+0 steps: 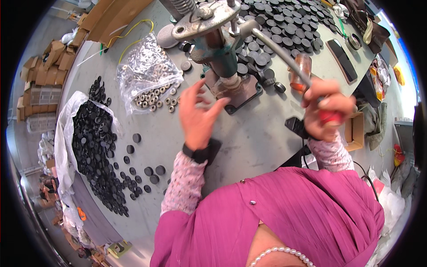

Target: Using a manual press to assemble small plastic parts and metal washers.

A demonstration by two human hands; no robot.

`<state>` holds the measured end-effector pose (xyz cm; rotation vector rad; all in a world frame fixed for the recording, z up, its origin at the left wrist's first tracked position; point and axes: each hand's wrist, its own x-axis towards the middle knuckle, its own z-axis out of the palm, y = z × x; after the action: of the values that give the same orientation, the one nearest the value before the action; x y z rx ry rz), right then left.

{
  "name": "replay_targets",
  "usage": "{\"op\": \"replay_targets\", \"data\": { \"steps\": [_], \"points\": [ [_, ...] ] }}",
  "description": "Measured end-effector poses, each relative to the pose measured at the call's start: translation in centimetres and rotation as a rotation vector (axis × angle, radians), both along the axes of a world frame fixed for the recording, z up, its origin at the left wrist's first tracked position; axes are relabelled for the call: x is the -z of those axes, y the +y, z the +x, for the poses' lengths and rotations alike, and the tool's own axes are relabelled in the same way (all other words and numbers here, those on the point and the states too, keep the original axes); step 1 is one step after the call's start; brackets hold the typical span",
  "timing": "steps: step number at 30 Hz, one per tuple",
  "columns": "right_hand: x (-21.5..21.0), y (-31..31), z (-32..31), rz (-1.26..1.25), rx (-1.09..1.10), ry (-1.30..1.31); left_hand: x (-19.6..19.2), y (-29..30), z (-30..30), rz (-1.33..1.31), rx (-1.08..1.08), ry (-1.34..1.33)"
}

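A green hand press (pixel 222 60) with a long steel lever (pixel 281 54) stands on the table's far side. My right hand (pixel 324 107) is closed around the lever's end, beside its red knob (pixel 331 118); motion blurs the fingers. Just left of the press base (pixel 242 95), my left hand (pixel 198 118) is open, thumb and fingers spread toward the base. Nothing shows in its fingers. What lies under the ram is too hard to make out. Round black caps (pixel 280 29) are heaped behind the press. Left of it lies a clear plastic bag (pixel 144 60) with small metal rings (pixel 153 99) spilling out.
Smaller black caps (pixel 95 138) spill from a white sack (pixel 66 120) at the left. An orange jar (pixel 301 71) and a phone (pixel 341 61) lie right of the press. A cardboard box (pixel 354 131) stands beyond my right wrist. More cartons (pixel 49 71) are stacked far left.
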<state>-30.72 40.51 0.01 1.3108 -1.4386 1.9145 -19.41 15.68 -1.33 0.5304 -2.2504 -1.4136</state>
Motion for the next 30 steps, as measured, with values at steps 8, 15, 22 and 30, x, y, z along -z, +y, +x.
{"op": "replay_targets", "data": {
  "steps": [8, 15, 22, 30],
  "points": [
    [-2.7, 1.3, 1.4, 0.178, -0.044, -0.139, 2.8, -18.0, 16.4, -0.817, -0.532, -0.569],
    [-12.3, -2.6, -2.8, 0.157, 0.045, -0.217, 1.7, -19.6, 17.3, -0.61, -0.375, -0.588],
    [-15.7, -7.2, -3.2, -0.048, 0.133, -0.098, 1.8, -18.6, 14.9, -0.38, -0.214, -0.497],
    [-14.8, -7.6, -3.7, -0.114, 0.05, -0.096, -0.7, -1.9, 2.1, -0.022, 0.102, -0.051]
  ]
}}
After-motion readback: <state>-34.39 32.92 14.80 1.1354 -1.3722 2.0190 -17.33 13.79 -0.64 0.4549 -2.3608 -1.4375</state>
